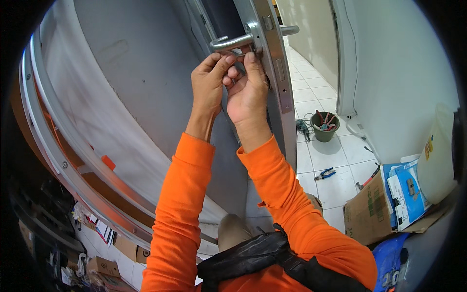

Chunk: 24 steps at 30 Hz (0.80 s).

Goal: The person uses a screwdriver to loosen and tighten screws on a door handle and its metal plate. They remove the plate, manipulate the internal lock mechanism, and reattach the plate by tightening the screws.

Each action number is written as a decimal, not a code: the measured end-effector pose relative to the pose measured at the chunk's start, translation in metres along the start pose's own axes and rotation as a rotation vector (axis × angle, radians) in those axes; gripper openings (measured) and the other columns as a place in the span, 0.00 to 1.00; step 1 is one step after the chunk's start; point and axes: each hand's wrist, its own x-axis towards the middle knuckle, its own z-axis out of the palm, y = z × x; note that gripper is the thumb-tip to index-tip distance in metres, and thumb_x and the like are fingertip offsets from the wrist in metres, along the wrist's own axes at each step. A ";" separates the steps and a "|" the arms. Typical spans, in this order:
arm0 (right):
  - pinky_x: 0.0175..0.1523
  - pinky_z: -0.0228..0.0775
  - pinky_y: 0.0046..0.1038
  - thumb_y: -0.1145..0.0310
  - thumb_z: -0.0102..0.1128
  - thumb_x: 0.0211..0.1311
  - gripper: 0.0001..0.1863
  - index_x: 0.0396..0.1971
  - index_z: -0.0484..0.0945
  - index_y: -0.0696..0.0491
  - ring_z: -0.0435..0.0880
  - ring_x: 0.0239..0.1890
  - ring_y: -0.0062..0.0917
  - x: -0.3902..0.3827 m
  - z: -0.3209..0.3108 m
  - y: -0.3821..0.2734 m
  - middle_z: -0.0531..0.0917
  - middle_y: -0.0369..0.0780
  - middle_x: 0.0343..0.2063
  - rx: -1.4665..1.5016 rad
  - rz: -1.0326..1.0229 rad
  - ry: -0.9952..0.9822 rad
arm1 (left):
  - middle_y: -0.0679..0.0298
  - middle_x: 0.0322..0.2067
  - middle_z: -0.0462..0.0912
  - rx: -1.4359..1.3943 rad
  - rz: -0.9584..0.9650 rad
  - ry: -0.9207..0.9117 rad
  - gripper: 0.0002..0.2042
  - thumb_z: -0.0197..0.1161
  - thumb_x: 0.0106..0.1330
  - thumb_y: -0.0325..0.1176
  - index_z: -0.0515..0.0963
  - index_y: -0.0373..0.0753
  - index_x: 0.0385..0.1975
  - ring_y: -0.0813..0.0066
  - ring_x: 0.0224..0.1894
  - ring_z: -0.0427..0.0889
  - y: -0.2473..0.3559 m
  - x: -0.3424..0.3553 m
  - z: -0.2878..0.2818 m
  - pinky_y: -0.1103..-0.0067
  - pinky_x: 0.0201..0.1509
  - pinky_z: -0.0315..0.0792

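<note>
A silver lever handle [233, 43] sticks out to the left from the edge of an open grey door. Just beneath it, my left hand [206, 85] and my right hand [248, 92] meet, fingertips close together. Both are closed in a pinch, and a thin metal rod [240, 55] shows between the thumbs; its ends are hidden by the fingers. The right fingertips are up close to the round base of the handle. Along the door's edge runs a metal lock plate [277, 68] with a latch [267, 22].
Beyond the door, a dark green bucket [324, 131] of tools stands on white tiles beside a power drill [302, 127]. Blue-handled pliers [325, 173] lie nearer. A cardboard box [367, 211] with blue folders [411, 187] sits at right. A metal-framed panel [53, 97] curves along the left.
</note>
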 end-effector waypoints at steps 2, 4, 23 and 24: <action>0.37 0.70 0.22 0.58 0.60 0.75 0.16 0.54 0.77 0.51 0.73 0.32 0.15 0.002 0.000 -0.002 0.77 0.33 0.37 0.078 0.050 0.022 | 0.72 0.25 0.81 -0.034 -0.007 0.010 0.04 0.68 0.70 0.28 0.85 0.34 0.38 0.90 0.22 0.71 -0.002 0.003 0.000 0.89 0.24 0.64; 0.36 0.70 0.23 0.59 0.61 0.75 0.15 0.53 0.77 0.51 0.73 0.32 0.16 0.001 -0.002 -0.004 0.77 0.33 0.36 0.119 0.079 0.035 | 0.71 0.25 0.83 -0.025 -0.046 -0.029 0.04 0.67 0.71 0.28 0.85 0.35 0.37 0.90 0.23 0.75 -0.003 0.004 -0.001 0.90 0.25 0.68; 0.37 0.70 0.24 0.60 0.59 0.76 0.09 0.47 0.77 0.49 0.75 0.34 0.18 0.008 -0.012 -0.013 0.77 0.31 0.34 0.188 0.145 -0.058 | 0.65 0.29 0.85 -0.037 -0.126 -0.159 0.07 0.64 0.74 0.30 0.83 0.33 0.39 0.88 0.22 0.75 -0.008 0.020 -0.004 0.89 0.26 0.72; 0.36 0.69 0.24 0.60 0.59 0.76 0.09 0.47 0.78 0.49 0.75 0.34 0.18 0.008 -0.011 -0.013 0.77 0.31 0.34 0.204 0.154 -0.054 | 0.65 0.29 0.85 -0.037 -0.128 -0.159 0.07 0.64 0.74 0.30 0.83 0.33 0.39 0.88 0.22 0.75 -0.007 0.020 -0.004 0.89 0.26 0.72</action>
